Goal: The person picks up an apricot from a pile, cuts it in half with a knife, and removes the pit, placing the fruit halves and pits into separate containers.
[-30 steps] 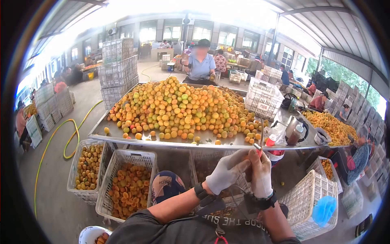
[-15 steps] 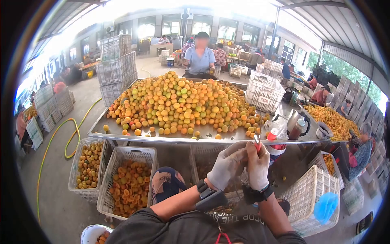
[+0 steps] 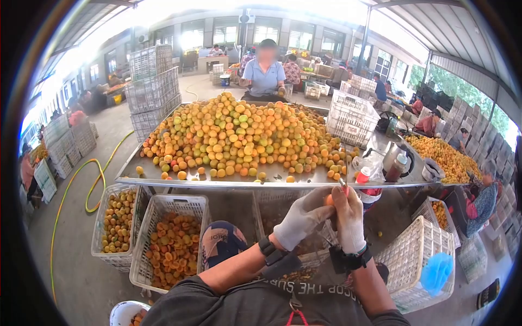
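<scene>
My left hand (image 3: 302, 216), in a white glove, is closed round an orange apricot (image 3: 328, 200) that shows between my two hands. Right beside it, my gloved right hand (image 3: 349, 220) grips a small red-handled tool (image 3: 344, 189); a thin part of it points up, too fine to make out well. Both hands are held together just in front of the metal table's near edge (image 3: 228, 184). Beyond them, a large heap of apricots (image 3: 234, 136) covers much of the tabletop.
Below the table stand a crate of whole apricots (image 3: 97, 234) and a crate of halved ones (image 3: 140, 261). A white crate (image 3: 405, 255) is at my right. Bottles (image 3: 397, 167) and a kettle (image 3: 416, 157) stand on the table. A co-worker (image 3: 265, 76) sits opposite. A yellow hose (image 3: 65, 217) crosses the floor.
The apricot between my hands has come into sight. My hands have turned slightly, and the red-handled tool sits a little differently in my right hand. The view has shifted slightly.
</scene>
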`<state>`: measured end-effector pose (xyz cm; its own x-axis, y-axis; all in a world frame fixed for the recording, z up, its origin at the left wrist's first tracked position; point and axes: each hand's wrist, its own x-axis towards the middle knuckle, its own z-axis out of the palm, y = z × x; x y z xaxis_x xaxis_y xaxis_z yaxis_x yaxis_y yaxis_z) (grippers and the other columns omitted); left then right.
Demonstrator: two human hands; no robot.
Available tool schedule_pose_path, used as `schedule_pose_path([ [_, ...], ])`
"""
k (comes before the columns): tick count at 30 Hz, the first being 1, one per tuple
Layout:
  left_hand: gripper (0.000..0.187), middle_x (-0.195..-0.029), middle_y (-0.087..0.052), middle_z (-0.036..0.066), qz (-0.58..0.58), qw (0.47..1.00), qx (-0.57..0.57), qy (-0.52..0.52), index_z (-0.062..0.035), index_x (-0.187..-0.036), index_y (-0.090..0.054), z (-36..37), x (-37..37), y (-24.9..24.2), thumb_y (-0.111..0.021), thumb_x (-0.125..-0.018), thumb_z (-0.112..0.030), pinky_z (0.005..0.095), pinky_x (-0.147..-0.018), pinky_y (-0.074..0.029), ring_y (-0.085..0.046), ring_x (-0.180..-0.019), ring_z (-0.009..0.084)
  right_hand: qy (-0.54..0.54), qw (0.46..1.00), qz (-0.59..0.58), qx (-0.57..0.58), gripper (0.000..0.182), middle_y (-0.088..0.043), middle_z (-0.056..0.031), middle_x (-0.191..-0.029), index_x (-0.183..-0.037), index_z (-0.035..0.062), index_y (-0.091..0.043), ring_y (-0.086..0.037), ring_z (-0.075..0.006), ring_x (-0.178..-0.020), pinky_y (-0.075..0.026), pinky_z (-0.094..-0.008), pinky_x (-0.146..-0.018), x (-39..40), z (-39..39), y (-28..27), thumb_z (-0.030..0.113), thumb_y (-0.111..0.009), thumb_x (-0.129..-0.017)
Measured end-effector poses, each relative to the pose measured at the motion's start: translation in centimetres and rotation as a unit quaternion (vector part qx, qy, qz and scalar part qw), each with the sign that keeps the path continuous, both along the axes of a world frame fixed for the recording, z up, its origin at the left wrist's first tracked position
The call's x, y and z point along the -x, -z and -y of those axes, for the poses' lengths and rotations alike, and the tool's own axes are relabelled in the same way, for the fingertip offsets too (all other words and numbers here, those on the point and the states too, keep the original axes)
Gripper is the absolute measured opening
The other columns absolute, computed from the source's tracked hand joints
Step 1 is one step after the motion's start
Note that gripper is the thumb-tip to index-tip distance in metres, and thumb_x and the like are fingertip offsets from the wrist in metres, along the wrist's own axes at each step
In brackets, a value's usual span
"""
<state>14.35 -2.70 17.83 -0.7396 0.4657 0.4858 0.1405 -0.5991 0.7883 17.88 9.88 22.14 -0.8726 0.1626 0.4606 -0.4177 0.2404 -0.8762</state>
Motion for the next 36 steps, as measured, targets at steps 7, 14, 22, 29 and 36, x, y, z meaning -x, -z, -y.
schedule_pose_path([
  [7, 0.044, -0.117, -0.062, 0.008, 0.05, 0.999, 0.019, -0.005, 0.0002, -0.135, -0.048, 1.2, -0.5, -0.8, -0.06, -0.094, -0.011, 0.0265, -0.083, -0.05, -0.061, -0.098, 0.0123, -0.023, 0.999, 0.024, 0.041, 0.034, -0.059, -0.0051, -0.077, -0.094, -0.0014, -0.059, -0.051, -0.0113, -0.072, -0.043, -0.0299, -0.064, -0.3, 0.2, -0.2, 0.032, -0.053, -0.099],
  [14, 0.038, -0.104, -0.062, 0.005, 0.094, 0.994, 0.038, -0.051, -0.0005, -0.13, -0.053, 1.6, -0.4, -1.1, -0.057, -0.092, -0.007, 0.0256, -0.075, -0.05, -0.059, -0.086, 0.0108, -0.039, 0.991, 0.032, 0.123, 0.027, -0.049, 0.0019, -0.067, -0.089, 0.0025, -0.058, -0.042, -0.0058, -0.062, -0.035, -0.0261, -0.055, 0.7, -0.7, 0.1, 0.026, -0.051, -0.101],
  [22, 0.037, -0.088, -0.062, 0.004, 0.13, 0.986, 0.064, -0.08, -0.0022, -0.128, -0.055, 2.5, -0.4, -1.5, -0.059, -0.092, -0.007, 0.0234, -0.063, -0.046, -0.057, -0.074, 0.0093, -0.008, 0.971, 0.083, 0.226, 0.023, -0.038, 0.0063, -0.055, -0.09, 0.0075, -0.053, -0.033, -0.0051, -0.041, -0.027, -0.0241, -0.037, 4.8, -5.2, -1.1, 0.029, -0.053, -0.098],
  [29, 0.034, -0.091, -0.065, 0.007, 0.138, 0.984, 0.055, -0.096, -0.0014, -0.126, -0.057, 3.9, -0.4, -1.4, -0.058, -0.094, -0.011, 0.0213, -0.056, -0.047, -0.061, -0.071, 0.0094, 0.023, 0.917, 0.026, 0.396, 0.035, -0.027, 0.0067, -0.054, -0.07, 0.0186, -0.041, -0.028, -0.0096, -0.042, -0.022, -0.0284, -0.042, 12.4, -17.9, 1.6, 0.035, -0.052, -0.099],
  [36, 0.034, -0.083, -0.063, 0.005, 0.145, 0.978, 0.099, -0.11, -0.0021, -0.125, -0.058, 4.5, -0.7, -1.5, -0.061, -0.093, -0.015, 0.0199, -0.053, -0.044, -0.057, -0.062, 0.0085, 0.154, 0.866, 0.057, 0.472, 0.035, -0.022, 0.006, -0.051, -0.065, 0.0166, -0.035, -0.02, -0.009, -0.037, -0.02, -0.0273, -0.04, 11.1, -24.6, -1.1, 0.023, -0.049, -0.097],
])
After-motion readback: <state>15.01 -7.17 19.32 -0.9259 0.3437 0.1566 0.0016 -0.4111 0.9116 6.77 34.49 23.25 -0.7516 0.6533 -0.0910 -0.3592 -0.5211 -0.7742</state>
